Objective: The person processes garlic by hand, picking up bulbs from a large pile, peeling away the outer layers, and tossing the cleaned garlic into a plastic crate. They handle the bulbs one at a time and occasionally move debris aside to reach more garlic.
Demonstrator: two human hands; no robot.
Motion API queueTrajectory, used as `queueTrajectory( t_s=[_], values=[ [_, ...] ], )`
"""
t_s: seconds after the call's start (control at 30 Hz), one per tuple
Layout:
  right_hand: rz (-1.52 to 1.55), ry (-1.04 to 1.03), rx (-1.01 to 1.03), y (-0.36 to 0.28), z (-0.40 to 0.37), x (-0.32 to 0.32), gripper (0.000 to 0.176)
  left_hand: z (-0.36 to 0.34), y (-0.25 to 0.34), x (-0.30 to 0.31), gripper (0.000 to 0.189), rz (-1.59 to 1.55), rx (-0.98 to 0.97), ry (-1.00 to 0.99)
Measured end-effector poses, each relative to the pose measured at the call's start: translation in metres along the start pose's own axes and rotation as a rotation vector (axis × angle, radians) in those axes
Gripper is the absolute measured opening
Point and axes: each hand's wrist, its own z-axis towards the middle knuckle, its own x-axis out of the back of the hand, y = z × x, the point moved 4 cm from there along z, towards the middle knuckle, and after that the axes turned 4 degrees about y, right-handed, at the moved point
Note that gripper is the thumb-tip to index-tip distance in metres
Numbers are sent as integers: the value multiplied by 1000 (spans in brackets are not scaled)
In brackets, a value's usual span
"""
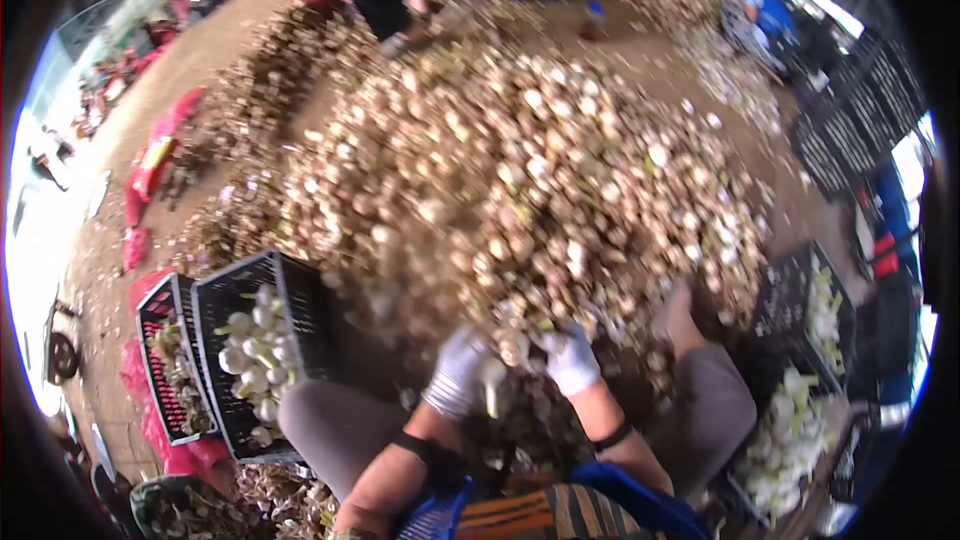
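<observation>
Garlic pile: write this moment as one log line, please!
left hand: beside white bulb; right hand: at garlic pile edge; grips: unclear; black crate: white garlic inside

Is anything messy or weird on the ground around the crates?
Nothing looks clearly broken. The pinkish-red mesh beside the black crates, at the picture's left, looks a bit untidy because it lies crumpled on the ground. The loose garlic bulbs form a big heap, which seems intended.

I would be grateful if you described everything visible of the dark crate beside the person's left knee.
The dark crate looks like plastic, with perforated walls and an open top facing up. White bulbs, some with pale green stems, lie inside. Another crate stands alongside. The left knee covers the dark crate's near corner in view; contact is unclear.
</observation>
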Motion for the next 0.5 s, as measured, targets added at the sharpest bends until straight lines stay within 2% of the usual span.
queueTrajectory(
  t_s=[0.03, 0.07, 0.13, 0.17, 0.23, 0.27, 0.3, 0.33, 0.37, 0.4, 0.43, 0.47, 0.5],
  values=[
    [-71, 26, -60, -3, -5, -2, 32, -6, 15, -12, 17, -284, 163, 5],
    [-143, 34, -114, -6, -6, -2, 35, -10, 23, -17, 20, -313, 238, 48],
    [-291, -20, 1, -5, -6, 1, 38, -7, 25, -11, 22, -133, 233, 140],
    [-105, 50, -71, -6, -9, -2, 38, -9, 31, -13, 22, -176, 239, 135],
    [-128, 114, -71, -5, -4, 17, 29, -9, 34, -14, 21, -168, 178, 97],
    [-170, 138, -67, -6, -2, 23, 26, -9, 30, -13, 21, -212, 218, 88],
    [-326, 161, -126, -22, -7, 8, 18, -13, 33, -19, 22, -138, 184, -14],
    [-325, 164, -125, -18, -4, 10, 18, -18, 37, -25, 22, -63, 149, -115],
    [-231, 286, -61, -12, 3, 17, 15, -22, 35, -29, 17, 129, 188, -161],
    [-135, 406, 3, -9, 5, 23, 13, -20, 6, -23, 12, 264, -2, -319],
    [-198, 348, 23, -15, 3, 23, 12, -25, 8, -33, 13, 343, 102, -410],
    [-281, 397, 129, 0, 15, 54, 19, -30, 10, -42, 15, 418, 206, -499],
    [-126, 366, 92, 2, 18, 63, 21, -28, -8, -34, 24, 716, -81, -555]
  ],
)
